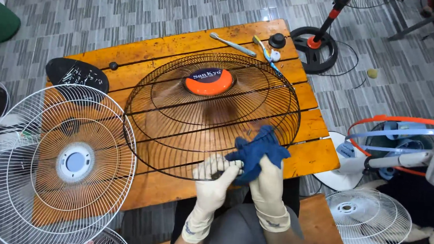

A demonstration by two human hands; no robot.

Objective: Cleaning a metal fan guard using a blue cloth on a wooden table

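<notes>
1. Right hand (268, 180), gloved, lower middle of the frame: its grip is pinched on a blue cloth (257, 150), fingers bunched around the lower part while the rest of the cloth flares out above.
2. Left hand (215, 178), also gloved, sits just left of it. Its fingers are curled over the near rim of the black fan grille (212, 117), touching the cloth's left edge.
3. So the cloth is right at the grille's lower rim, pressed on the wires between the two hands.
4. The grille lies flat on the orange wooden desk (313, 155), filling the middle of the frame, with an orange round cap (209, 81) at its hub, above the hands.
5. A white fan grille (54, 163) overlaps the desk's left edge, lower left.
6. Two toothbrushes (232, 44) lie at the desk's far edge, top centre.
</notes>
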